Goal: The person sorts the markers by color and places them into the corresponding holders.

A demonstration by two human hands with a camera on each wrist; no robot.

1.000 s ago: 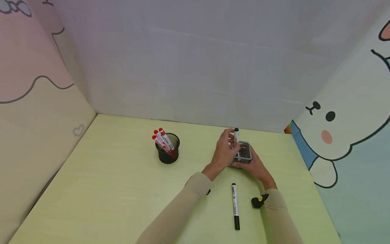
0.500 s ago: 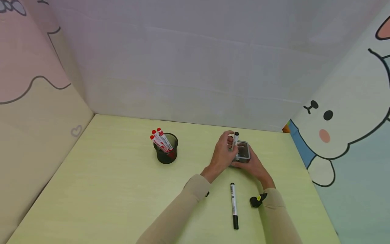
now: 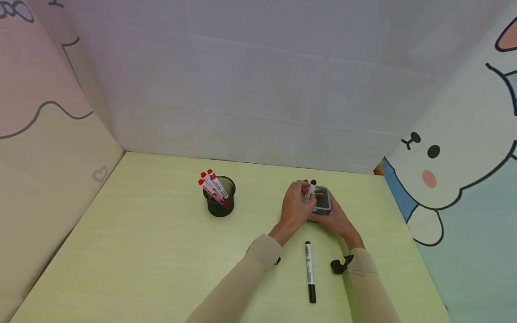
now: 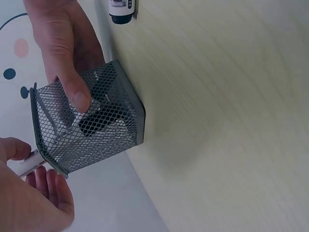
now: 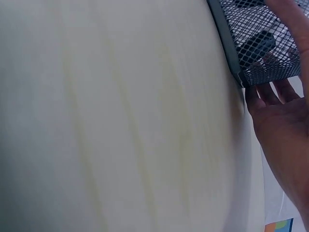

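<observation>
My left hand (image 3: 296, 204) pinches a white marker (image 3: 310, 190) with a black end up, over the left side of a square mesh pen holder (image 3: 323, 200). In the left wrist view that marker (image 4: 30, 163) passes in at the holder's rim between thumb and fingers. A dark marker end (image 4: 94, 123) shows through the mesh. A second black tip (image 3: 305, 181) shows just left of the pinched marker. My right hand (image 3: 337, 220) grips the holder from the right, its thumb (image 4: 77, 94) against the mesh wall. Another black-and-white marker (image 3: 309, 271) lies on the table nearer me.
A round black mesh cup (image 3: 221, 207) stands to the left, holding several red-capped markers (image 3: 213, 185). Behind the pale yellow table (image 3: 141, 246) rises a plain wall (image 3: 258, 89). A side panel with a cartoon face (image 3: 456, 179) borders the right.
My left hand has lowered the marker, so its black end now sits lower, near the holder's rim. The right hand keeps its grip, and the holder stays in place.
</observation>
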